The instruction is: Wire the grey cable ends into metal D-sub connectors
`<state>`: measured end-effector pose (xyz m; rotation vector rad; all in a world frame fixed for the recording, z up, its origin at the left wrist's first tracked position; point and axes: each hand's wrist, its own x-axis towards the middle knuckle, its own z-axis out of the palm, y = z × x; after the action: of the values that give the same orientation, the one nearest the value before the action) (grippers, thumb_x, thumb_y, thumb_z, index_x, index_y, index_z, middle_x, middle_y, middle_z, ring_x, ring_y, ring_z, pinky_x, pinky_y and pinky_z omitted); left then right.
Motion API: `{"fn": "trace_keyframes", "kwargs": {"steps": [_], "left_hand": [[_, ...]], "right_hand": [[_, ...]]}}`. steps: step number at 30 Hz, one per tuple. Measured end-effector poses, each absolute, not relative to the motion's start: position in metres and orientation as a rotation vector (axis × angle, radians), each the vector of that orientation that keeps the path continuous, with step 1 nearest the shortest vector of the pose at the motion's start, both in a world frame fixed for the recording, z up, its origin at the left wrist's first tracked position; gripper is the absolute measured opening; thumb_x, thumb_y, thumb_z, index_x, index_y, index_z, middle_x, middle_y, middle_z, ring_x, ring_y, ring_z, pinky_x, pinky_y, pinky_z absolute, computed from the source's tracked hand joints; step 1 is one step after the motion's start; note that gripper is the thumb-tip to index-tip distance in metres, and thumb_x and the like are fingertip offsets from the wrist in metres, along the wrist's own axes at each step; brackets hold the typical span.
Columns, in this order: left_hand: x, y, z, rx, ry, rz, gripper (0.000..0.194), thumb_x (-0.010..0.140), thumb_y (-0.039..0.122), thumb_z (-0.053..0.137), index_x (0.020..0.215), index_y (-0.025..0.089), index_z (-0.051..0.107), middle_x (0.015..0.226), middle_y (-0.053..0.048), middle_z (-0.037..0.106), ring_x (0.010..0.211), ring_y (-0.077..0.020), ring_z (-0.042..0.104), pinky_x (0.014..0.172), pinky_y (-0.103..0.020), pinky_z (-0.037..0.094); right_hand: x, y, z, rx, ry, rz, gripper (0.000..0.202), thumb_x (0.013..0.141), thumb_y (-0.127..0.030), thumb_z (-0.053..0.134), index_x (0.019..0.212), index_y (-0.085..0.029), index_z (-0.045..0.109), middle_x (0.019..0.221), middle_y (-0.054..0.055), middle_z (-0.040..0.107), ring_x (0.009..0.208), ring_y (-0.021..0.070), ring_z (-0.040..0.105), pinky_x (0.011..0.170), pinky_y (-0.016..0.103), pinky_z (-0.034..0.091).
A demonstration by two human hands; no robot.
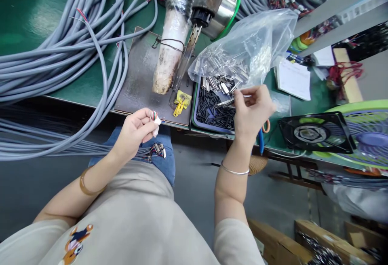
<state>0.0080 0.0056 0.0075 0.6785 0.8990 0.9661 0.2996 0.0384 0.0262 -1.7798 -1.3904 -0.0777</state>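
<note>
Head view: at centre, the left hand's (133, 132) fingers pinch wires (154, 115), likely steadying their ends; right of centre, the right hand's (252, 113) fingers seemingly grip a metal connector (226, 103) by one end, over black tubes (209, 110).

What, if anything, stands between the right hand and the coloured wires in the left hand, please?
Nothing visible seems to block the way from the right hand to the coloured wires in the left hand. The tray and yellow clip lie low near that path; the metal-tubed tool is farther back.
</note>
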Motion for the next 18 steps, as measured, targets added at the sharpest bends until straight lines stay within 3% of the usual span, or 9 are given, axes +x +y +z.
{"fn": "trace_keyframes", "kwargs": {"steps": [4, 10, 12, 18], "left_hand": [[0.007, 0.005, 0.005, 0.686, 0.902, 0.963, 0.020, 0.072, 0.021, 0.077, 0.074, 0.017, 0.058, 0.052, 0.005, 0.054, 0.042, -0.0027, 0.037, 0.040, -0.015, 0.020], [0.007, 0.004, 0.005, 0.678, 0.896, 0.960, 0.022, 0.073, 0.023, 0.078, 0.074, 0.017, 0.058, 0.050, 0.006, 0.053, 0.040, -0.0022, 0.035, 0.040, -0.016, 0.019], [0.009, 0.004, 0.007, 0.672, 0.894, 0.971, 0.024, 0.072, 0.024, 0.080, 0.074, 0.017, 0.057, 0.050, 0.005, 0.054, 0.040, -0.0026, 0.036, 0.040, -0.016, 0.019], [0.010, 0.003, 0.008, 0.739, 0.880, 1.026, 0.021, 0.074, 0.020, 0.077, 0.072, 0.017, 0.056, 0.055, 0.004, 0.058, 0.047, -0.0040, 0.046, 0.040, -0.014, 0.025]], "right_hand": [[0.309, 0.042, 0.030, -1.694, -1.240, 0.172, 0.024, 0.083, -0.038, 0.073, 0.079, -0.023, 0.055, 0.071, -0.004, 0.063, 0.053, 0.0108, 0.062, 0.055, 0.027, 0.051], [0.313, 0.032, 0.033, -1.545, -1.198, 0.482, 0.032, 0.078, -0.045, 0.079, 0.078, -0.024, 0.055, 0.083, -0.001, 0.071, 0.063, 0.0153, 0.073, 0.062, 0.030, 0.062], [0.295, 0.017, 0.037, -1.474, -1.230, 0.495, 0.033, 0.077, -0.042, 0.082, 0.076, -0.023, 0.055, 0.085, -0.001, 0.073, 0.065, 0.0168, 0.074, 0.064, 0.034, 0.066], [0.214, -0.033, 0.036, -1.405, -1.414, 0.644, 0.018, 0.085, -0.026, 0.078, 0.078, -0.022, 0.061, 0.092, 0.001, 0.076, 0.067, 0.0150, 0.074, 0.063, 0.030, 0.066]]}}
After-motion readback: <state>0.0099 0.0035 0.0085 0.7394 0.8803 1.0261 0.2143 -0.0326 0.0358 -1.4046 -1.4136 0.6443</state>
